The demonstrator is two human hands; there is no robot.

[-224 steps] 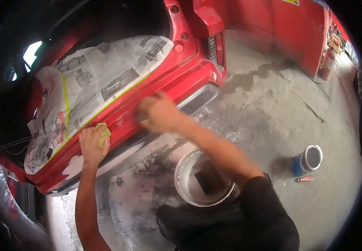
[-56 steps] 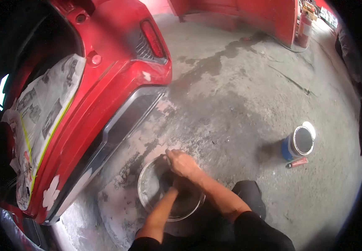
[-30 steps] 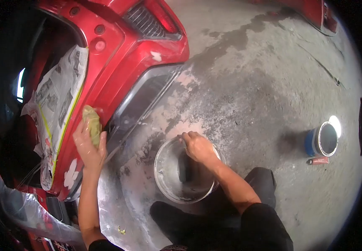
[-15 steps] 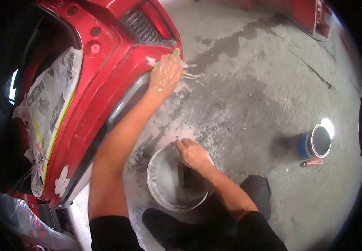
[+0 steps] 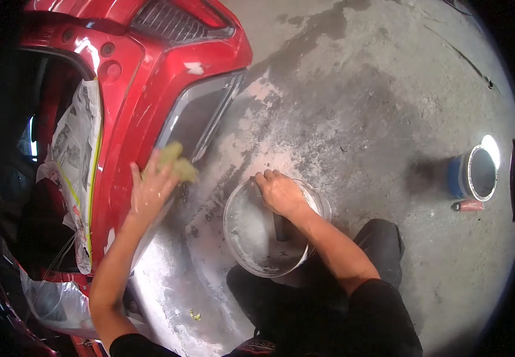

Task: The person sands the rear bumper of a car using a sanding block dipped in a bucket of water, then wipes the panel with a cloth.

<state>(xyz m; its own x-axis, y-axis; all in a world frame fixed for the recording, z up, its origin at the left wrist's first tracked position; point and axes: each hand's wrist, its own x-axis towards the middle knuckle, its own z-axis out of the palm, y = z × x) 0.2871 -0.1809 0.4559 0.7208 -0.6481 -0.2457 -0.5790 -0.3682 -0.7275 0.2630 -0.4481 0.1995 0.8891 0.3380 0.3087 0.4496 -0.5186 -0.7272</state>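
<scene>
My left hand (image 5: 151, 185) holds a yellow-green cloth (image 5: 181, 165), which is blurred and sticks out past the fingertips. Hand and cloth are over the side of a red car bumper (image 5: 127, 172), close to its grey trim (image 5: 189, 116); I cannot tell whether they touch it. My right hand (image 5: 282, 193) has its fingers closed over the far rim of a round bucket (image 5: 226, 223). Cloudy water seems to be in the bucket, with a dark shape under the hand. A whitish patch (image 5: 193, 68) marks the bumper below the tail light (image 5: 180, 25).
Newspaper (image 5: 79, 131) edged with yellow-green tape covers part of the car at left. A blue can (image 5: 458, 177) stands on the concrete floor (image 5: 376, 154) at right, a small red object (image 5: 468, 205) beside it. My bent knee (image 5: 382, 241) is right of the bucket.
My left hand, with the cloth, has come down and left from the bumper corner by the tail light. My right hand keeps hold of the bucket rim. The view has shifted slightly.
</scene>
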